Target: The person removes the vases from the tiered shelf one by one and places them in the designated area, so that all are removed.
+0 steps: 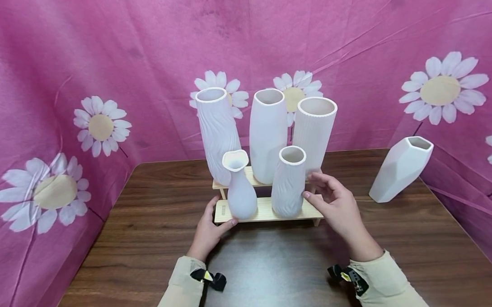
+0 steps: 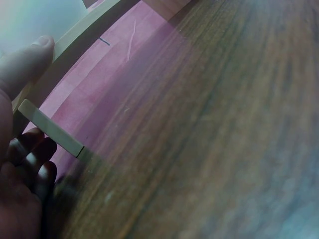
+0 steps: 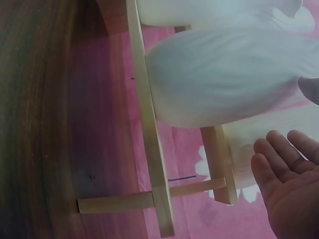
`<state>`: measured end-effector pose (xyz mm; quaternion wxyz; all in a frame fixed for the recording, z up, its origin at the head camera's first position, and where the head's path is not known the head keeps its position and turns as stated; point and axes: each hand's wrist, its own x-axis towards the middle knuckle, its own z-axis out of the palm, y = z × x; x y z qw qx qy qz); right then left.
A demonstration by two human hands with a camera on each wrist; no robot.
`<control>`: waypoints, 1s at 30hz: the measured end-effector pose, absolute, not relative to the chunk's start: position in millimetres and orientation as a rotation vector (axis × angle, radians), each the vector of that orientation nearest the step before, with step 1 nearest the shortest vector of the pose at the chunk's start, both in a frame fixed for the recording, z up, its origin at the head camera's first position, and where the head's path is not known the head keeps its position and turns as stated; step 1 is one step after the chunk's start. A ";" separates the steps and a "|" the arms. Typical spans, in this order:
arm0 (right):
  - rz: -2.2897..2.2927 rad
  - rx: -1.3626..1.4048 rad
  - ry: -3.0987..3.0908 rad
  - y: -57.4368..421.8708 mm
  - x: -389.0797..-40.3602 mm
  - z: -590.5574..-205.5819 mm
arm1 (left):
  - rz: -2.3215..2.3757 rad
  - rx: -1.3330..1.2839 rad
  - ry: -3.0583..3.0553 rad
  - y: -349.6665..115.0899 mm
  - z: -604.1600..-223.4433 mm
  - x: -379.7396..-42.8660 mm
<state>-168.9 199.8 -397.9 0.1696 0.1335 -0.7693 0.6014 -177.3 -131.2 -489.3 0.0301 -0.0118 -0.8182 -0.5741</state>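
Observation:
A two-step wooden stand (image 1: 264,209) bears several white vases. My left hand (image 1: 210,231) holds its left end, thumb on the front edge; in the left wrist view the fingers (image 2: 40,154) curl below the board beside a leg. On the lower step stand a flared-mouth vase (image 1: 241,194) and a short textured vase (image 1: 289,188). My right hand (image 1: 338,206) is beside the short vase, its thumb at the vase's side and its fingers loosely spread, holding nothing. Behind, on the upper step, stand a wavy vase (image 1: 218,132), a smooth vase (image 1: 268,134) and a ribbed vase (image 1: 315,128).
A faceted white vase (image 1: 399,170) stands apart on the right of the brown wood-grain table (image 1: 266,270). Pink cloth (image 1: 157,48) with daisies hangs behind the table and along both sides.

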 end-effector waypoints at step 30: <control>1.693 0.307 -2.438 168.5 -175.7 -416.9 | -1.800 -0.043 -2.503 -130.7 -489.5 -177.6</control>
